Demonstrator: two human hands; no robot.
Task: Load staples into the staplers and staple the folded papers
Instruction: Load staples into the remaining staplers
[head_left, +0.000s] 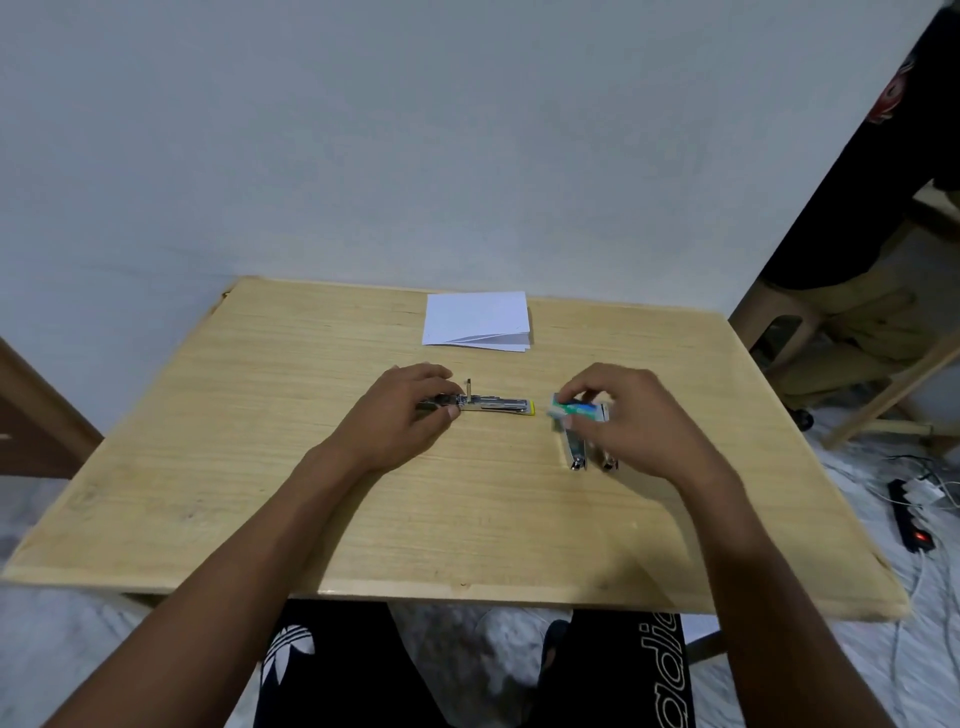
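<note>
A small metal stapler (498, 406) with a yellow tip lies opened flat at the middle of the wooden table (260, 467). My left hand (410, 410) grips its left end. My right hand (623, 415) pinches a small green and white staple box (576, 410) just above the table. Under that hand lie two more metal staplers (575, 451), partly hidden by my fingers. A stack of folded white papers (477, 322) rests near the table's far edge.
A pale wall stands right behind the table. At the right, another person sits on a wooden stool (852, 332). A black power strip (909, 519) and cables lie on the floor at the right. My knees show under the near edge.
</note>
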